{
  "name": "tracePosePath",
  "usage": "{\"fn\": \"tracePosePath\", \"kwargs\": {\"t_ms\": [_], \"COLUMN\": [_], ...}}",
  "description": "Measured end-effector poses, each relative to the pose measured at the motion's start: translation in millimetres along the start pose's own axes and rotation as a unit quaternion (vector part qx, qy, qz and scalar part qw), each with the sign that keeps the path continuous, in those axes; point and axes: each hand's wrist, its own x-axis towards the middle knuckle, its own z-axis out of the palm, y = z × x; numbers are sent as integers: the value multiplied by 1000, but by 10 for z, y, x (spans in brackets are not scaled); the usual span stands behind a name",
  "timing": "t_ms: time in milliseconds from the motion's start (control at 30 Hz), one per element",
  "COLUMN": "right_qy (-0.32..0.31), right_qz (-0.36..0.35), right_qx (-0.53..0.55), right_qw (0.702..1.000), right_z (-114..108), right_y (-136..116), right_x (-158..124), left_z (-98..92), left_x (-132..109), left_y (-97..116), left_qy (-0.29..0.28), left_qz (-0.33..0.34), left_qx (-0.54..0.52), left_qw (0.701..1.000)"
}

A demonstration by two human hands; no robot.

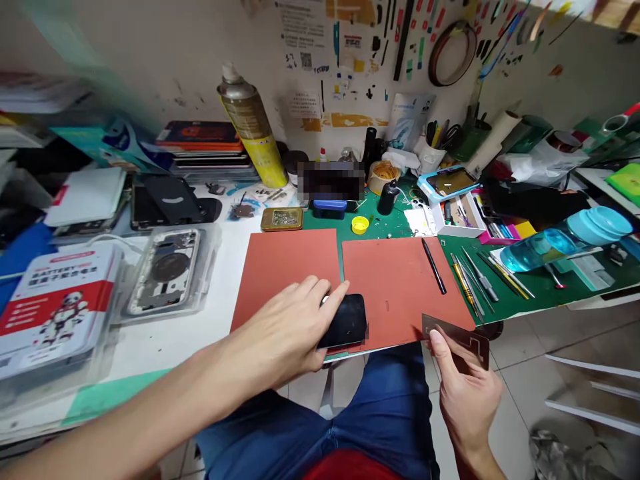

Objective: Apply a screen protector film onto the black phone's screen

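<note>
A black phone (347, 320) lies face down at the near edge of two red-brown mats (395, 280). My left hand (287, 330) lies over the phone's left end, fingers curled round it and holding it down. My right hand (465, 387) sits just off the table's front edge and pinches a thin, flat metal plate (457, 335) with a notched corner, thumb on top. The plate's far edge rests near the right mat's front corner.
Black pen (434, 265) and several metal tools (475, 277) lie to the right on a green mat. A phone housing in a clear case (167, 270), a battery box (55, 297), a spray can (253, 127) and a blue bottle (565, 240) crowd the bench.
</note>
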Motion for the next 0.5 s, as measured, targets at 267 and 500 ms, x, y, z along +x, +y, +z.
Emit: {"fn": "tracePosePath", "kwargs": {"t_ms": [267,500], "right_qy": [8,-2], "right_qz": [52,93], "right_qx": [33,19], "right_qw": [998,996], "right_z": [-177,-203], "right_y": [95,214], "right_x": [117,134], "left_z": [-55,-57], "left_x": [555,530], "left_y": [-43,0], "left_qy": [3,-76], "left_qz": [235,339], "left_qx": [127,54], "left_qw": [964,936]}}
